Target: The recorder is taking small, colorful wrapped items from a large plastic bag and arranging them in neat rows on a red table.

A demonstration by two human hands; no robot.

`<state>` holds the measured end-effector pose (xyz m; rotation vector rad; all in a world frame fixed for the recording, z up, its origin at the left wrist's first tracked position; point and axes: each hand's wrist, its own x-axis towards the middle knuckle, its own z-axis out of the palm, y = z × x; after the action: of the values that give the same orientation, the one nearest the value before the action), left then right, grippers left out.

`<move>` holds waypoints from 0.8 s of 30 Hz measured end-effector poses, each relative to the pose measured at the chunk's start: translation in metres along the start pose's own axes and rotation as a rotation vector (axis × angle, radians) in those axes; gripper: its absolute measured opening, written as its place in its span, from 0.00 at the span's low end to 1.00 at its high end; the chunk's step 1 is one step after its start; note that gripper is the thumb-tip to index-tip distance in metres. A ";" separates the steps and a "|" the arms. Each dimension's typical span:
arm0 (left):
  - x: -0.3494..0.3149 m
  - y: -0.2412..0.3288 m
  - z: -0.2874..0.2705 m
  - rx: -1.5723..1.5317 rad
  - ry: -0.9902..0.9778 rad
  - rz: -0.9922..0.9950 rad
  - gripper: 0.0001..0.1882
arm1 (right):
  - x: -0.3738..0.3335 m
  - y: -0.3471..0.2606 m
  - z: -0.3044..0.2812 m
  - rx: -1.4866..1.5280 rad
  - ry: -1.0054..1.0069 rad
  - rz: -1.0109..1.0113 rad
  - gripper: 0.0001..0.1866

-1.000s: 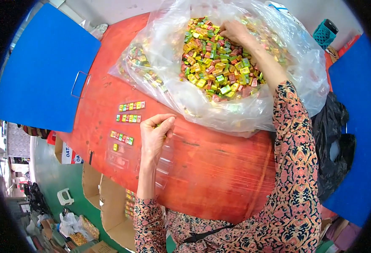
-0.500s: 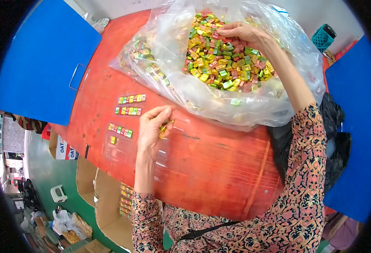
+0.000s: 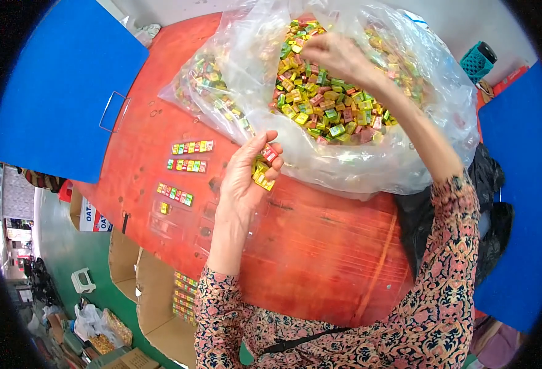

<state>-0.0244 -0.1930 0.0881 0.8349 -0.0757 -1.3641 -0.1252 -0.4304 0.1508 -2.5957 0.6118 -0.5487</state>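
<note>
A big clear plastic bag (image 3: 406, 154) lies open on the red table (image 3: 320, 246), heaped with several small colourful wrapped blocks (image 3: 326, 104) in yellow, green, red and pink. My right hand (image 3: 335, 55) reaches into the heap, fingers curled on some blocks. My left hand (image 3: 246, 175) is raised just in front of the bag, holding a few yellow and red blocks (image 3: 265, 166) between thumb and fingers. Left of it, three short rows of blocks (image 3: 188, 163) lie lined up on the table.
A single yellow block (image 3: 164, 208) lies below the rows. Blue panels (image 3: 62, 92) flank the table on the left and right (image 3: 517, 203). Open cardboard boxes (image 3: 154, 289) sit under the near table edge, one holding packed blocks. A teal basket (image 3: 477, 61) stands at the far right.
My left hand has lifted off the table and turned palm-up with a few blocks in it. My right hand has shifted within the heap in the bag.
</note>
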 end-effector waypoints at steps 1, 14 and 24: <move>0.000 0.001 -0.003 -0.041 0.029 -0.020 0.13 | 0.009 0.016 0.006 -0.086 0.250 0.033 0.16; -0.021 0.018 -0.044 -0.128 0.115 -0.019 0.09 | 0.070 0.089 0.038 -0.734 0.022 0.108 0.13; -0.035 0.026 -0.079 -0.144 0.158 0.018 0.10 | 0.078 0.131 0.031 -0.703 0.072 0.104 0.12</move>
<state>0.0281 -0.1249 0.0607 0.8153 0.1359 -1.2670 -0.0901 -0.5665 0.0841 -3.1665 1.1229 -0.4487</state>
